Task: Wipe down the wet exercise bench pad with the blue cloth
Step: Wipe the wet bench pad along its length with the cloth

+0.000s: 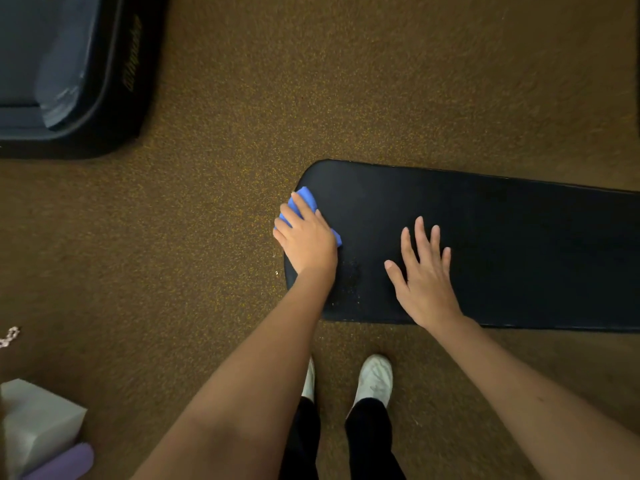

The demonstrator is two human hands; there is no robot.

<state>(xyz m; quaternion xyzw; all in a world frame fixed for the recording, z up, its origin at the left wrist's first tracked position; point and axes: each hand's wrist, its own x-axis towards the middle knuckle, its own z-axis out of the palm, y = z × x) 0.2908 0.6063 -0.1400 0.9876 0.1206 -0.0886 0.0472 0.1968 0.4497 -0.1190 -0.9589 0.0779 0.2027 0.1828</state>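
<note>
Cloth (304, 199), one blue wad, lies pressed under the left hand (306, 242) at the rounded end of the single black pad (502, 244), fingers (294, 216) close together on top of it. The right hand (424, 278) rests flat just beside, fingers spread, holding nothing. Soft and light, the cloth probably needs a flat palm on its middle; the wet pad looks firm and likely slick.

Both forearms (263, 368) are bare from elbow to wrist, with no sleeves, watch or bracelet showing. The hands, left (306, 239) and right (424, 275), wear no gloves or rings. Below them are loose black trouser legs (369, 441) and a pair of white lace-up trainers (375, 377).
</note>
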